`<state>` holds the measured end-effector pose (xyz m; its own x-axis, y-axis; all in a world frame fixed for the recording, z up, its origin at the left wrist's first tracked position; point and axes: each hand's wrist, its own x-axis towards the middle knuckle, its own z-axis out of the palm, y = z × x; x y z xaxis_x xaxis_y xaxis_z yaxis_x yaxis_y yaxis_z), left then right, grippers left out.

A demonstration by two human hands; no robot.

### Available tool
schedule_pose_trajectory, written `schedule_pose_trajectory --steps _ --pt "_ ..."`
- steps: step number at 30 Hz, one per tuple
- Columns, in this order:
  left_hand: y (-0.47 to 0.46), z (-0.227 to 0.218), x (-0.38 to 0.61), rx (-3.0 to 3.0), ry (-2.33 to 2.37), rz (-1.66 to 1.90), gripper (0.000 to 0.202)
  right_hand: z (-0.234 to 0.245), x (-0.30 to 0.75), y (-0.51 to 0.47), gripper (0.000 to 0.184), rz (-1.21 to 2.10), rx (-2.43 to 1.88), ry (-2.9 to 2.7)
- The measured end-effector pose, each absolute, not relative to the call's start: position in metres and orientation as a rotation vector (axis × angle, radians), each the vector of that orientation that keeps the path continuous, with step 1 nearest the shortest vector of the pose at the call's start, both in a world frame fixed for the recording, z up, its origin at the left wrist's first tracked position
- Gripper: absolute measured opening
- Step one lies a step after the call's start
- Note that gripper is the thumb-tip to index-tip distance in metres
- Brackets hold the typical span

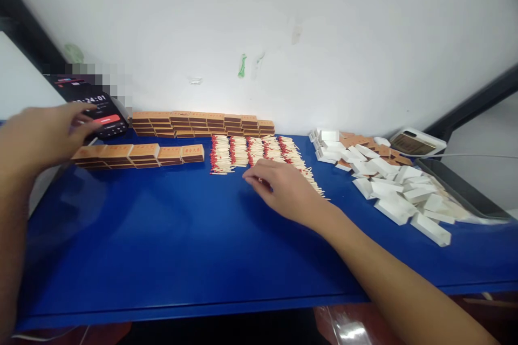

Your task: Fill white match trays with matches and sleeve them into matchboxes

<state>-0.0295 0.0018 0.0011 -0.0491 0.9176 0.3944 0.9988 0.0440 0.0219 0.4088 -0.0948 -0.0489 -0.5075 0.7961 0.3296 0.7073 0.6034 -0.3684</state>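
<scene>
On the blue table (182, 248), the left hand (52, 132) reaches to the far left with thumb and fingers parted in front of a phone (108, 109) with a lit timer screen, just beyond the near row of matchboxes (137, 155); a longer stacked row (190, 123) runs along the wall (324, 54). The right hand (283, 186), fingers bent inward, hovers at the near side of red-tipped matches (220, 156) laid in columns. To the right lie white trays (388, 186), orange sleeves (356, 141) and a dark bin (465, 191).
</scene>
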Motion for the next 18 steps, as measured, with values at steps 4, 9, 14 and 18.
schedule_pose_trajectory --steps 4,9,14,18 --pt "-0.023 0.005 0.016 -1.817 -1.888 -0.836 0.053 -0.037 0.427 -0.082 0.02 0.1 -1.231 -2.091" --pt "-0.05 -0.023 0.08 -2.321 -1.312 -0.991 0.034 -0.028 0.451 -0.069 0.02 -0.055 -1.342 -2.034" --pt "-0.06 -0.056 0.116 -2.811 -0.939 -0.983 0.028 -0.023 0.479 -0.06 0.02 -0.165 -1.468 -1.937" --pt "-0.055 -0.062 0.113 -2.879 -0.956 -0.956 0.034 -0.025 0.494 -0.049 0.025 -0.21 -1.571 -1.839"
